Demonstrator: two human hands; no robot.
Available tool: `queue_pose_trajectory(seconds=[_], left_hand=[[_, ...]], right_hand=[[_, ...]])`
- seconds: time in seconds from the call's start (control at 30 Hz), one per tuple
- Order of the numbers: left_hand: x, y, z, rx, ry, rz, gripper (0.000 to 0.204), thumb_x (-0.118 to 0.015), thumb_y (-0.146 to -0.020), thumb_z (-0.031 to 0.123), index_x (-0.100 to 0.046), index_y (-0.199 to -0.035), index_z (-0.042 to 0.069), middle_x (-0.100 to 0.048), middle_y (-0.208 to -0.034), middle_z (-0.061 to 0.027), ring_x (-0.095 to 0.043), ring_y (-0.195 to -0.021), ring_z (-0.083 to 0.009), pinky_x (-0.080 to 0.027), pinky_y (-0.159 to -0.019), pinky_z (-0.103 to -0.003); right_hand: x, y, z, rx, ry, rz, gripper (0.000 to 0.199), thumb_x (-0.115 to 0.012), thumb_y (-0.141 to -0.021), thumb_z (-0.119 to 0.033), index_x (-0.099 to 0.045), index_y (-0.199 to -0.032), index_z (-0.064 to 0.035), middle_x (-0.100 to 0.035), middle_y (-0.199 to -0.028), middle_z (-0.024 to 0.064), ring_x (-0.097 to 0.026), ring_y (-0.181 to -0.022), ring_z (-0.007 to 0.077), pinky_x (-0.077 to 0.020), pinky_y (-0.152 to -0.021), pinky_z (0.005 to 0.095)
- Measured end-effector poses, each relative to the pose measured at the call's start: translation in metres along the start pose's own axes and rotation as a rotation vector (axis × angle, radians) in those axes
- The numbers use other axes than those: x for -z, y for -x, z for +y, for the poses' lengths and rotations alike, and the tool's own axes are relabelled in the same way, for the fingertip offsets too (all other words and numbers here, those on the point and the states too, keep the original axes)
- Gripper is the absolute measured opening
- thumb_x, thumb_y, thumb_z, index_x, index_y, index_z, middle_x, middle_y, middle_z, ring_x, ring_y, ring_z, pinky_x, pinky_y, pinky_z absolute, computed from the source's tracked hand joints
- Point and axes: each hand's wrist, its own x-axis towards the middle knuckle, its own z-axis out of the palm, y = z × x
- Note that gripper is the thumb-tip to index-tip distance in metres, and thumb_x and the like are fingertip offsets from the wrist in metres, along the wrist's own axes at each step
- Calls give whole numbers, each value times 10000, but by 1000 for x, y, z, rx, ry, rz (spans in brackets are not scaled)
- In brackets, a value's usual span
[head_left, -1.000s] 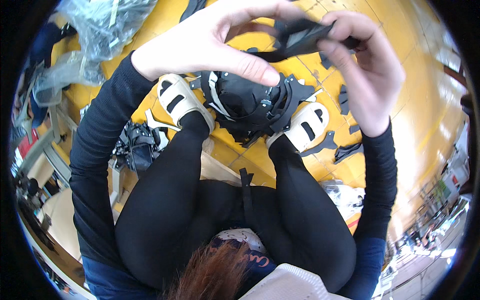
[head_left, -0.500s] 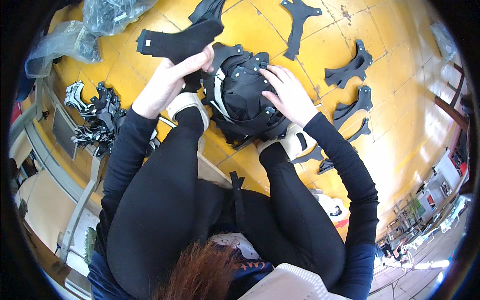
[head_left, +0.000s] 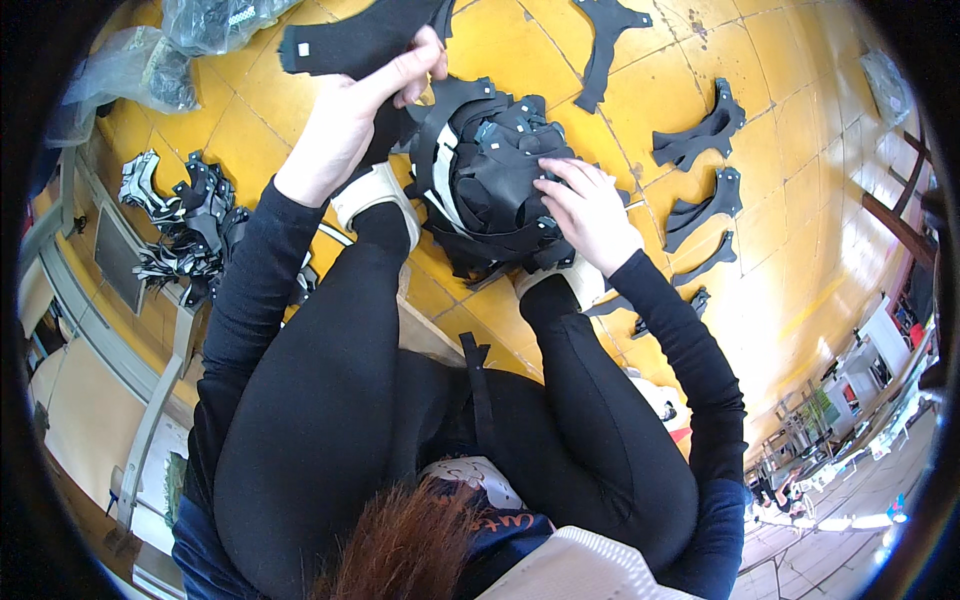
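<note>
My left hand is closed around a black cut fabric piece with a small white tag near its left end. It holds this piece up, to the left of a round heap of similar black pieces between my feet. A white strip shows along the heap's left side, and small pale tags dot its top. My right hand rests at the heap's right side, fingers stretched and slightly apart, the tips touching the pieces.
More black pieces lie singly on the yellow tiled floor, such as a forked one and a curved one. A black-and-white pile sits at left beside a metal frame. Clear plastic bags lie at upper left.
My left hand has moved slightly up and away with the black piece, which now reaches the top edge. My right hand has shifted a little right and down along the heap.
</note>
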Motion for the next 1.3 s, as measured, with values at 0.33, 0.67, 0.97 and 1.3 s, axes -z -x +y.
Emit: queue_pose_trajectory(seconds=[0.33, 0.67, 0.97, 1.3], left_hand=[[-20, 21, -108, 176, -211, -101, 266, -756, -815, 213, -655, -1006, 58, -613, -855, 22, -497, -735, -83, -424, -682, -250], [-29, 7, -111, 440, -201, -36, 199, -716, -858, 159, -612, -1002, 69, -538, -821, 60, -471, -724, -51, -393, -656, -227], [-32, -7, -109, 396, -215, -209, 175, -672, -878, 110, -651, -1042, 54, -645, -867, 5, -558, -738, -83, -454, -701, -235], [-19, -13, -116, 290, -607, -276, 536, -773, -771, 156, -523, -1234, 54, -605, -1057, -22, -587, -876, -131, -468, -794, -265]], right_hand=[[-11, 14, -1, -228, -315, -11, 345, -664, -827, -96, -605, -1166, -69, -553, -1222, 114, -527, -1143, 309, -411, -993, 384], [-24, -13, 14, -423, -457, 94, 668, -695, -855, -254, -419, -1437, -77, -454, -1389, 175, -426, -1311, 331, -302, -1119, 392], [-20, -24, 31, -321, -317, 38, 427, -821, -716, -315, -560, -920, -46, -530, -951, 77, -531, -867, 197, -448, -783, 293], [-31, 23, 64, -712, -488, -225, 459, -807, -710, -416, -542, -781, -49, -550, -694, 53, -527, -699, 183, -421, -716, 358]])
